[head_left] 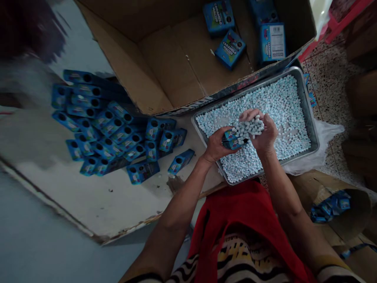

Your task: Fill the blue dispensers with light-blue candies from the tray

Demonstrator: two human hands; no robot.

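My left hand [216, 145] is closed around what looks like two small blue candy boxes [231, 144], held over the tray. Cupped just to the right, my right hand [266, 133] carries a heap of small white and pale blue candies [250, 127] against the boxes' ends. Under both hands is a metal tray [314, 137] spread with many more of these candies [282, 98]. The boxes' openings are hidden by the heap.
Several blue boxes with round holes [108, 129] are piled on the worn table [138, 204]; one box [181, 161] lies apart. Behind stands a big cardboard carton [165, 59] with several blue packs [230, 49]. At lower right, another carton [306, 184] holds blue packets [331, 206].
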